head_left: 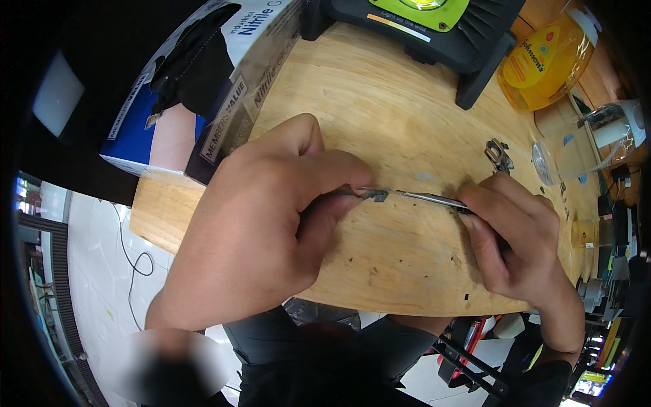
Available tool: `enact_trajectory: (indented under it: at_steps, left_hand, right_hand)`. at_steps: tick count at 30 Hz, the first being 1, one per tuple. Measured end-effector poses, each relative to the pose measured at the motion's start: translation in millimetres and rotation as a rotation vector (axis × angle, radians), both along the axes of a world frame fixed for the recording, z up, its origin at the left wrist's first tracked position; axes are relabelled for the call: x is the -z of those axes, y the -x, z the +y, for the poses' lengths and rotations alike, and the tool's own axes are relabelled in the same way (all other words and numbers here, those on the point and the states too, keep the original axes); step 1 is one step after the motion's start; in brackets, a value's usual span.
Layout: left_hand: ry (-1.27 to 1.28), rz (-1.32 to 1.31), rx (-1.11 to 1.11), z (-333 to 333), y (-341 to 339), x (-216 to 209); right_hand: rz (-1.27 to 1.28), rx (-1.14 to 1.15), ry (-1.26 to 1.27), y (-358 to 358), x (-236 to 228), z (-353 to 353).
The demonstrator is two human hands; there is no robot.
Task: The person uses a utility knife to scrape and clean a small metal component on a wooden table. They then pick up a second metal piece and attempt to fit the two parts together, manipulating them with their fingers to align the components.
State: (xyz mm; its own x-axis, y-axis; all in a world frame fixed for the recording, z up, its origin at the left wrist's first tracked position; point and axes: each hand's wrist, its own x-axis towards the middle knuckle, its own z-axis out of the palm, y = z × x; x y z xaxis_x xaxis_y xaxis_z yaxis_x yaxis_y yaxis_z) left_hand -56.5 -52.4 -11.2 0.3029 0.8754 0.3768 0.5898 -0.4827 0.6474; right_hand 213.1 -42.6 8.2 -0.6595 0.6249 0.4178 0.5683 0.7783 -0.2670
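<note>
Scene as recorded by the left of two wide fisheye cameras worn side by side on the head. The table [393,136] is viewed steeply from above, from its near edge, with the lens directed downward. The left hand [261,203] and right hand [515,234] are seen at close range, on either side of mid-field. The legs [268,339] are taken in below and the floor [88,251] at left; straight edges are bent toward the dark, rounded rim.

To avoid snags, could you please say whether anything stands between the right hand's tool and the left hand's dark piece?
Nothing visible does: the slim metal tool in the right hand points toward the small dark piece; contact is unclear.
</note>
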Motion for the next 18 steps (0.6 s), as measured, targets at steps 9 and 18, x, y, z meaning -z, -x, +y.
enact_trajectory:
  at_steps: [9, 18]
  left_hand:
    - [0.039, -0.005, -0.002, -1, -1, -4]
    - [0.047, -0.031, -0.007, -2, -1, -3]
  right_hand:
    - [-0.026, -0.019, 0.003, -9, -2, 3]
    - [-0.025, 0.018, 0.019, -13, -2, 4]
